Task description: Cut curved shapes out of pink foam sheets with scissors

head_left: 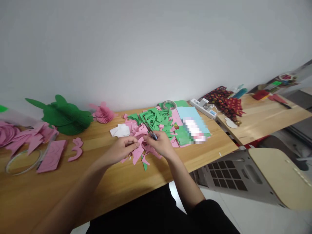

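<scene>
Above a heap of pink paper scraps [136,157], my left hand [123,149] is closed, its thumb and fingers pinched at the edge of a pink paper piece. My right hand [159,143] is closed around a dark slim tool [153,134], which looks like scissors; its blades are hard to make out against the scraps. The hands are close together but apart. Behind them lies a pile of green paper scraps [156,118], and a crumpled white tissue [120,130] rests to the left.
Green [67,115] and pink folded-paper shapes [104,113] stand along the wall. Pink cut pieces [52,156] and a clear ring [23,162] lie left. A tape roll [169,105], blue sheet [192,115] and power strip [204,108] are right.
</scene>
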A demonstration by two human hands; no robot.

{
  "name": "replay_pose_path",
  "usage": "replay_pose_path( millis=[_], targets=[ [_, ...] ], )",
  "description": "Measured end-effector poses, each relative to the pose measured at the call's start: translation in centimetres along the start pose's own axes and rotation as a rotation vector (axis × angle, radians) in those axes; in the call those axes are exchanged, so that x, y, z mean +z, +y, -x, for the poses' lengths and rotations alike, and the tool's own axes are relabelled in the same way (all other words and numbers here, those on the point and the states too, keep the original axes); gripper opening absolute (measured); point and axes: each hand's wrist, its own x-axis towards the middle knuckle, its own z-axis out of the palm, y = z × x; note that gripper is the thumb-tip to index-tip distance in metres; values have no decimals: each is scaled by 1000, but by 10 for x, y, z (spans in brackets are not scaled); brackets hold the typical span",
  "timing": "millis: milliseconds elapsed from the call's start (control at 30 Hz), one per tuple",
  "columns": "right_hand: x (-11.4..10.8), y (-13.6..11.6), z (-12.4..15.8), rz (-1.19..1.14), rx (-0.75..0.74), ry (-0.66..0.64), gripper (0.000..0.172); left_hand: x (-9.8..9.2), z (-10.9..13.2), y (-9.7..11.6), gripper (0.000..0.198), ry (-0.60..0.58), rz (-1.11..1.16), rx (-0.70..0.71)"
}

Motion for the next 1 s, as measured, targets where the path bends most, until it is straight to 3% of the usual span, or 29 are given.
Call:
replay_pose_path(
  millis=[133, 300, 467, 567, 767, 1000],
  targets=[
    [-3, 3, 3, -30, -1, 79, 29, 5, 10, 0, 27, -34, 51, -6],
    [-3, 6, 2, -57, -7, 155, 30, 5, 13, -2, 27, 6, 110, -1],
    [3, 8, 7, -290, 37, 280, 49, 4, 12, -7, 18, 165, 230, -12],
    [8, 13, 20, -357, 107, 139, 58, 2, 12, -10, 17, 279, 353, -10],
    [16, 19, 35, -367, 160, -145, 52, 1, 8, -7, 20, 446, 503, -16],
    [23, 5, 27, -527, 262, -250, 52, 10, 5, 5, 22, 509, 609, 2]
  ],
)
